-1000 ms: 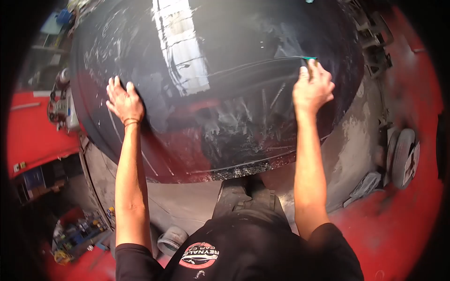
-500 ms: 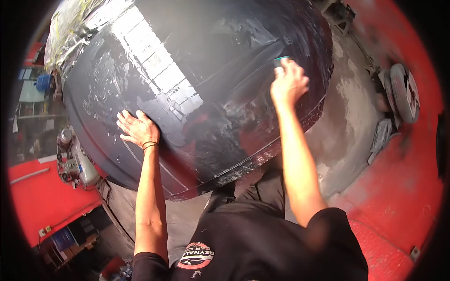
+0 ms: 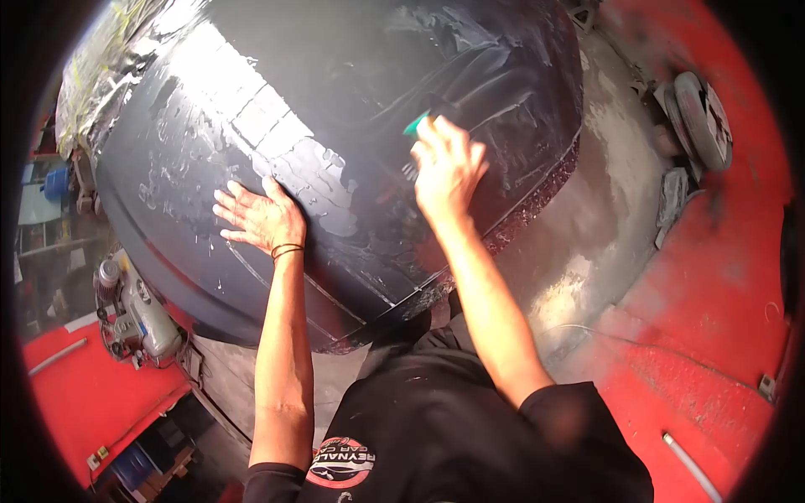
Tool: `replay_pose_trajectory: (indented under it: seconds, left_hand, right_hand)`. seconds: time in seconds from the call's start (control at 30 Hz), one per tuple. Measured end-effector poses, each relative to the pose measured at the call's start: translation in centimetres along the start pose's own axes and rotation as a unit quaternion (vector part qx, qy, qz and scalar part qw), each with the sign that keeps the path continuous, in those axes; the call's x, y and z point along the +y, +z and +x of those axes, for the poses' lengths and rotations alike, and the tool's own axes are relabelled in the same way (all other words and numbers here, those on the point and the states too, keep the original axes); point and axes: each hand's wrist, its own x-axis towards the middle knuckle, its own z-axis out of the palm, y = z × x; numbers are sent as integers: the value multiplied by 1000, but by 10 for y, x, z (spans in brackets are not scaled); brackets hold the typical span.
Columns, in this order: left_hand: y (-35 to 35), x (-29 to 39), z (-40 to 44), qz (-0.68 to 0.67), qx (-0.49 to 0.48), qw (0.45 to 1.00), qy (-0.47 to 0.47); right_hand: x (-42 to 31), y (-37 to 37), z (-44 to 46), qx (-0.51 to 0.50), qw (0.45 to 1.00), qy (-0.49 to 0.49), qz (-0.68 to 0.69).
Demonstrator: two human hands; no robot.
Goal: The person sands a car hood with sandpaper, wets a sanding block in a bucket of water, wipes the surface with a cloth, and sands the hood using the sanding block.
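Observation:
A dark grey car hood [image 3: 352,75], wet and streaked with whitish water, curves in front of me. My left hand [image 3: 262,216] lies flat on it with the fingers spread, near a bright window reflection. Farther right, my right hand [image 3: 449,168] is closed around a small flat green piece [image 3: 417,123], which looks like a squeegee. Only its green edge shows past my fingertips; the rest is hidden in the hand. The piece appears to be against the wet hood.
Crumpled plastic sheeting [image 3: 92,75] covers the car at upper left. A grey air compressor [image 3: 142,318] stands at left. On the right a wheel [image 3: 703,121] leans by the red wall [image 3: 671,335]. The hood's front edge [image 3: 520,222] runs close to my body.
My right hand has swept left across the hood with the green piece, and the streaky water there has thinned. My left hand stays flat on the hood; the whole view has shifted slightly.

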Motion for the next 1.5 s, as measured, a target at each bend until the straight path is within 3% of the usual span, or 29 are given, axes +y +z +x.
replay_pose_trajectory:
  seconds: [0.03, 0.07, 0.13, 0.33, 0.5, 0.6, 0.67, 0.73, 0.8, 0.93, 0.97, 1.0, 1.07, 1.13, 1.2, 1.27, 1.33, 1.4, 1.43, 1.5]
  left_hand:
    - [5, -2, 1, 3, 14, 1000, 3]
    - [11, -6, 0, 6, 26, 1000, 6]
    - [12, -6, 0, 0, 34, 999, 6]
    - [14, -4, 3, -2, 36, 999, 5]
    - [16, -10, 7, 10, 32, 999, 10]
    - [18, -11, 6, 15, 18, 1000, -3]
    - [19, -11, 7, 13, 13, 1000, -7]
    - [15, -10, 7, 17, 11, 1000, -8]
    - [18, -13, 9, 21, 16, 1000, 0]
    - [17, -8, 10, 28, 8, 1000, -12]
    - [19, -10, 10, 28, 11, 999, -11]
    - [19, -11, 9, 29, 12, 999, -10]
    - [16, -8, 8, 32, 9, 999, -14]
    - [16, -8, 10, 34, 3, 999, -18]
    - [18, -13, 10, 38, 2, 999, -14]
    - [18, -15, 17, 45, 6, 999, -11]
    - [19, -12, 14, 47, 1, 999, -17]
    - [17, -11, 13, 41, -2, 999, -14]
    - [16, -12, 14, 49, -10, 999, -11]
    - [14, -14, 14, 54, -15, 998, -8]
  right_hand:
    - [-4, -6, -31, 0, 999, -53, 9]
    - [0, -9, -63, -43, 997, -42, 43]
    - [15, -27, -66, -62, 994, -86, 2]
    - [53, -4, 24, 28, 997, -57, -53]
    - [27, -21, -68, 8, 1000, 21, 19]
    - [30, -45, -103, -25, 999, -33, 1]
    - [45, -39, -56, 11, 998, -11, -59]
    - [85, -23, 18, 60, 982, 145, -105]
    - [119, -24, 64, 70, 983, 165, -30]
    - [82, -36, -30, 65, 992, 99, -51]
    - [65, -36, -73, 38, 993, 77, -76]
    - [49, -45, -109, 4, 998, 67, -15]
    - [56, -48, -133, -18, 999, 30, -31]
    - [69, -54, -75, 10, 986, 84, -142]
    - [127, -50, 6, 74, 958, 249, -126]
    - [173, -57, 47, 75, 965, 234, -94]
    - [168, -47, 6, 118, 980, 140, -73]
    - [109, -44, -70, 127, 986, 89, -63]
    - [77, -48, -109, 74, 991, 101, -46]
    - [62, -47, -146, 54, 994, 80, -55]
